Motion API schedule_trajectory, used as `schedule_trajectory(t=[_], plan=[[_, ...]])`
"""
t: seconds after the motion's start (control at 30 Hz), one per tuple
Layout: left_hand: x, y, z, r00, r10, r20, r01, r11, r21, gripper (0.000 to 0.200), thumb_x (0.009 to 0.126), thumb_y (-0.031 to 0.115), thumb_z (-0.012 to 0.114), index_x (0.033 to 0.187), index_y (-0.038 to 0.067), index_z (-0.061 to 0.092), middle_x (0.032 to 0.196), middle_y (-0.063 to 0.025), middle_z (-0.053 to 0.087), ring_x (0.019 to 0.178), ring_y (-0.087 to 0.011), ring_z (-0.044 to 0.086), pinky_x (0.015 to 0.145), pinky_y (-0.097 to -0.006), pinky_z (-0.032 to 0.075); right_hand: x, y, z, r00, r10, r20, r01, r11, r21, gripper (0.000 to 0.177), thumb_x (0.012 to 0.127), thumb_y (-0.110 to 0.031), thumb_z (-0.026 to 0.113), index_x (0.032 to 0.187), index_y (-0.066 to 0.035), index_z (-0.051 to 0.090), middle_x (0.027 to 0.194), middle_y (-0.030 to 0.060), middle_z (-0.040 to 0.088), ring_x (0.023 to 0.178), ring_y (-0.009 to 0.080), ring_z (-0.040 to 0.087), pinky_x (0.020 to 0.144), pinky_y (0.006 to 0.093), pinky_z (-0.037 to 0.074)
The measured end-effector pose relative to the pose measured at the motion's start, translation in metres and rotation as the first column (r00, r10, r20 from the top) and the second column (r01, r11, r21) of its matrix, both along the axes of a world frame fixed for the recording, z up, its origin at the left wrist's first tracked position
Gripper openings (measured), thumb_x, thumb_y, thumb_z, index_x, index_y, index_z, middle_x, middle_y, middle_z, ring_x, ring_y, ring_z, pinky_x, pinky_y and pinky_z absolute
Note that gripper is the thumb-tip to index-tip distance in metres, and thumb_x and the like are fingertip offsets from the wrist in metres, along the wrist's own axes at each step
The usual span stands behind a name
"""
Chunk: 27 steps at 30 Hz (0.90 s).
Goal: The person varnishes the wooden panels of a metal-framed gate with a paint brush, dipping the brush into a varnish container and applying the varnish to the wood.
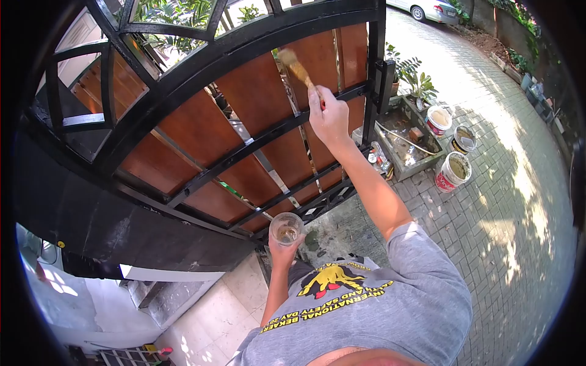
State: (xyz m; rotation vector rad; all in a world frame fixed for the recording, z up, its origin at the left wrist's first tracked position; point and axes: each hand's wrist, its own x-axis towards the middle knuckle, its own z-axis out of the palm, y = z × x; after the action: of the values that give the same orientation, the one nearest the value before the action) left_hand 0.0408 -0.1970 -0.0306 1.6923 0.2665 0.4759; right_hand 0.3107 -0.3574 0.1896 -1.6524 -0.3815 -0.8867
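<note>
My right hand (329,114) is raised and closed around the handle of a paintbrush (295,64). Its pale bristles lie against the upper part of a brown panel, near a gap between panels, just below the black top rail. Lower down, my left hand (283,252) is wrapped round a clear plastic cup (288,221) with a little liquid at the bottom. The cup is held upright in front of my body, close to the lower edge of the gate. The gate has a black metal frame (210,165) and reddish-brown panels (253,91) with narrow gaps between them.
Several buckets (453,172) stand on the paved driveway (488,213) at right, beside a concrete planter box (418,161) with plants. A silver car (430,9) is parked at the far top. Pale floor tiles (213,311) lie at lower left.
</note>
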Motion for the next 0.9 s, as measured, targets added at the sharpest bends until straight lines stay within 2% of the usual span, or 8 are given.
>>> schedule_trajectory(t=[0.13,0.23,0.47,0.57,0.63,0.7,0.8,0.9], plan=[[-0.004,0.0,-0.002,1.0,-0.019,-0.022,0.018,0.999,-0.049,0.073,0.068,0.011,0.095,0.131,0.002,0.058,0.123,-0.0101,0.067,0.113,-0.0215,0.065,0.101,-0.036,0.051,0.015,-0.006,-0.005,0.999,-0.039,-0.031,0.033,0.983,-0.179,0.026,0.1,-0.026,0.062,0.096,-0.002,0.072,0.069,0.0207,0.068,0.065,0.0418,0.069,0.061,0.0503,0.054],[-0.006,0.001,-0.001,1.0,-0.004,0.022,0.004,1.0,0.011,0.072,0.068,0.01,0.094,0.13,0.002,0.058,0.123,-0.0102,0.067,0.112,-0.0215,0.065,0.101,-0.036,0.051,0.008,-0.024,-0.026,0.987,-0.111,-0.118,0.055,0.916,-0.398,0.027,0.099,-0.027,0.062,0.089,-0.003,0.072,0.069,0.0213,0.068,0.067,0.0428,0.069,0.063,0.0532,0.054],[-0.007,0.0,-0.002,0.999,-0.034,-0.016,0.034,0.999,-0.005,0.071,0.068,0.009,0.094,0.129,0.002,0.058,0.122,-0.0102,0.067,0.111,-0.0215,0.065,0.1,-0.0361,0.052,0.02,-0.07,0.031,0.99,-0.111,-0.088,0.111,0.994,0.004,0.033,0.101,-0.028,0.064,0.085,0.0,0.071,0.072,0.0241,0.067,0.072,0.045,0.068,0.063,0.0478,0.051],[-0.005,-0.004,-0.003,0.996,-0.077,-0.042,0.077,0.997,0.011,0.074,0.067,0.009,0.094,0.131,0.002,0.057,0.122,-0.0101,0.067,0.112,-0.0214,0.065,0.101,-0.036,0.052,0.053,-0.073,0.007,0.984,-0.161,-0.077,0.153,0.983,-0.103,0.036,0.102,-0.031,0.06,0.089,-0.001,0.072,0.074,0.0249,0.068,0.074,0.047,0.067,0.065,0.0496,0.052],[-0.003,-0.004,-0.006,0.993,-0.103,-0.055,0.103,0.995,0.002,0.076,0.067,0.009,0.095,0.133,0.002,0.057,0.123,-0.0099,0.066,0.113,-0.0213,0.065,0.101,-0.036,0.051,0.062,-0.073,-0.031,0.972,-0.186,-0.143,0.142,0.951,-0.274,0.038,0.104,-0.034,0.053,0.095,-0.002,0.072,0.08,0.0263,0.07,0.08,0.0504,0.067,0.074,0.0565,0.053],[-0.001,-0.005,-0.005,0.995,-0.102,-0.008,0.102,0.994,-0.028,0.078,0.067,0.009,0.095,0.134,0.002,0.056,0.123,-0.0096,0.066,0.114,-0.0211,0.064,0.102,-0.0358,0.051,0.059,-0.077,-0.046,0.95,-0.256,-0.182,0.165,0.899,-0.405,0.037,0.103,-0.032,0.055,0.091,-0.001,0.072,0.081,0.0281,0.069,0.081,0.0508,0.067,0.076,0.0575,0.053],[-0.006,-0.002,-0.005,0.995,-0.089,-0.044,0.089,0.996,-0.012,0.078,0.067,0.009,0.095,0.134,0.002,0.056,0.124,-0.0095,0.066,0.114,-0.0209,0.064,0.103,-0.036,0.05,0.042,-0.094,-0.008,0.947,-0.251,-0.201,0.165,0.917,-0.364,0.039,0.102,-0.031,0.056,0.086,0.0,0.072,0.081,0.0291,0.069,0.082,0.0505,0.068,0.076,0.0574,0.053],[-0.003,-0.003,-0.003,0.994,-0.093,-0.061,0.092,0.996,-0.015,0.076,0.067,0.01,0.095,0.133,0.002,0.057,0.124,-0.0099,0.067,0.114,-0.0212,0.064,0.102,-0.0363,0.05,0.04,-0.097,0.034,0.965,-0.238,-0.108,0.21,0.953,-0.22,0.042,0.102,-0.031,0.058,0.077,0.002,0.067,0.073,0.0274,0.066,0.078,0.0497,0.067,0.073,0.0562,0.052]])
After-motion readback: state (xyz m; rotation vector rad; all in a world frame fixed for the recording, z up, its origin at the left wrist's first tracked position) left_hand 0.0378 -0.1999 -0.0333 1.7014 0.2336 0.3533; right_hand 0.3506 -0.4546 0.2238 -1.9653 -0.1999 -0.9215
